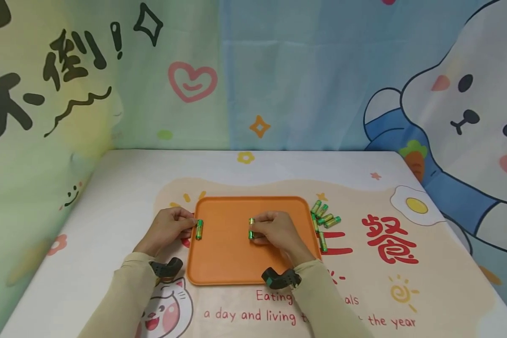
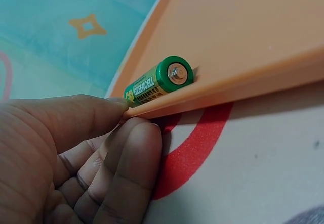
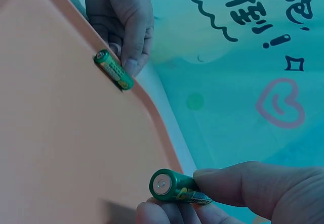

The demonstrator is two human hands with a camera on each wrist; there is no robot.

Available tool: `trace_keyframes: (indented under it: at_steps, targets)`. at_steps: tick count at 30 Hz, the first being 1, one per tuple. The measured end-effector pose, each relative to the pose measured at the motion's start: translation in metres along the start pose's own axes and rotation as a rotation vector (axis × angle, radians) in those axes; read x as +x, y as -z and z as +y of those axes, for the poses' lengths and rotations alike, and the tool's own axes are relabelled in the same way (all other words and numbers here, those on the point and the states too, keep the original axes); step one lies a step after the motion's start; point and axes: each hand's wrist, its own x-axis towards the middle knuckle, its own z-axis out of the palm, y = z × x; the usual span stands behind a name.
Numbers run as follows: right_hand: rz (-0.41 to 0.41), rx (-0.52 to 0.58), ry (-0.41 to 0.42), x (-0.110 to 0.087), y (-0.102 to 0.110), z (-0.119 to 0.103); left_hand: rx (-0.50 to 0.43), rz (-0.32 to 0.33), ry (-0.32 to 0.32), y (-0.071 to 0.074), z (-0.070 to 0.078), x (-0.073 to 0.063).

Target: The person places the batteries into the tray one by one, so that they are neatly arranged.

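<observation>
An orange tray (image 1: 224,263) lies on the printed tablecloth. One green battery (image 1: 199,230) lies in it along the left rim, its metal tip showing in the left wrist view. My left hand (image 1: 167,229) pinches that rim, thumb above and fingers beneath, with the thumb tip close to the battery's end. Over the middle of the tray, my right hand (image 1: 280,233) holds a second green battery (image 3: 185,187) between thumb and fingers. The flat end of this battery faces the right wrist camera.
Several loose green batteries (image 1: 328,219) lie beside the tray's right edge, some touching or leaning near it. A printed cloth backdrop (image 1: 279,84) hangs behind the table. Each wrist wears a black camera band (image 1: 167,268).
</observation>
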Motion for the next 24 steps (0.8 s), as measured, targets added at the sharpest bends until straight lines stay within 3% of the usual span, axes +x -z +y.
trace_keyframes:
  at_steps: [24]
  targets:
    - [-0.106,-0.078,0.002,0.016,-0.047,-0.016,0.007,0.006,0.008,0.0,0.0,-0.001]
